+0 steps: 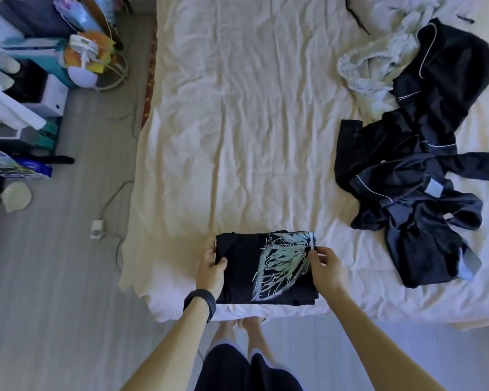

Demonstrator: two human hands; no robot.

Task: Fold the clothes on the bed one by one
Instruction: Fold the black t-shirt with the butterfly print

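A black T-shirt (243,277) with a pale blue-green leaf print lies folded into a small rectangle at the near edge of the bed (237,122). My left hand (211,270) grips its left edge, thumb on top. At the shirt's upper right corner, my right hand (326,270) pinches the cloth. A heap of dark navy clothes with white piping (415,170) sprawls unfolded on the right side of the bed. Behind it lies a crumpled pale green-white garment (376,66).
The bed is covered by a wrinkled cream sheet. On the floor to the left are a white power adapter with cable (98,228), a round white object (16,196), and cluttered boxes and bags (40,66). My bare feet (242,327) stand at the bed's foot.
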